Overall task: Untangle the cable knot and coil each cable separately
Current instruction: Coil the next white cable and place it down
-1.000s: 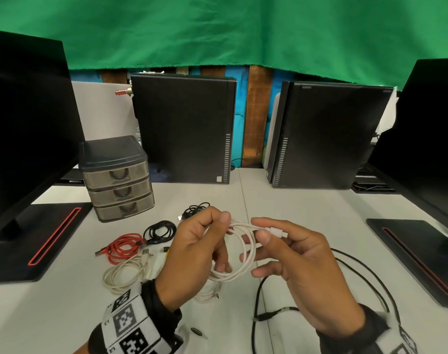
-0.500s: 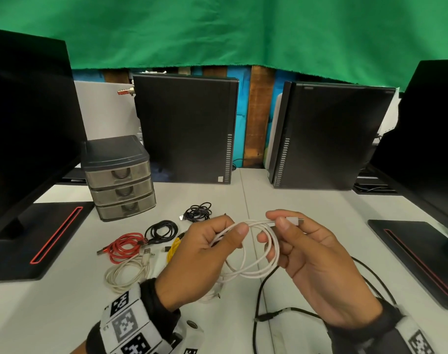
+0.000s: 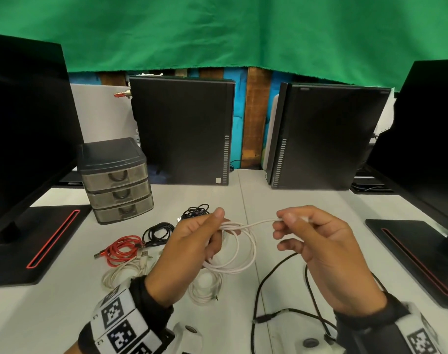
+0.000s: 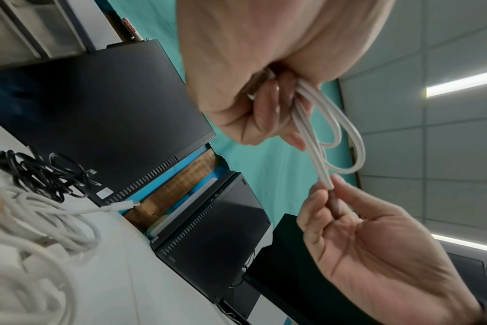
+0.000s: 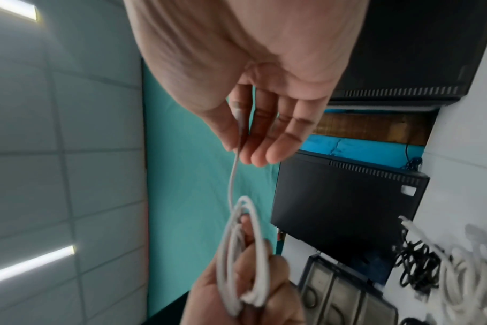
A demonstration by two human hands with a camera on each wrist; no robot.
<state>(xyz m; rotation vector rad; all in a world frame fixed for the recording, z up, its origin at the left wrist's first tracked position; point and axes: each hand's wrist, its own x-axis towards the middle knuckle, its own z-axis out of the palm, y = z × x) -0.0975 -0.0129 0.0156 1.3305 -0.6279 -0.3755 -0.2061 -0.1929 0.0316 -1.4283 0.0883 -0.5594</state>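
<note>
A white cable (image 3: 239,254) hangs in loops above the table. My left hand (image 3: 192,241) pinches the top of the loops (image 4: 345,140) between thumb and fingers. My right hand (image 3: 317,241) pinches the cable's free end (image 5: 238,114) between thumb and forefinger, with a short straight run of cable stretched between the two hands. On the table lie a red coil (image 3: 120,247), two black coils (image 3: 159,229) (image 3: 196,210), a cream coil (image 3: 125,272) and a small white coil (image 3: 205,287). A loose black cable (image 3: 276,292) trails under my right hand.
A grey three-drawer box (image 3: 115,180) stands at the back left. Two black computer cases (image 3: 184,131) (image 3: 327,136) stand at the back. Monitor bases (image 3: 34,241) (image 3: 417,256) flank the white table (image 3: 51,315) on both sides.
My right hand has pulled the cable's end out to the right, away from the loops. Both hands have drawn apart, and the last stretch of cable now runs straight between them.
</note>
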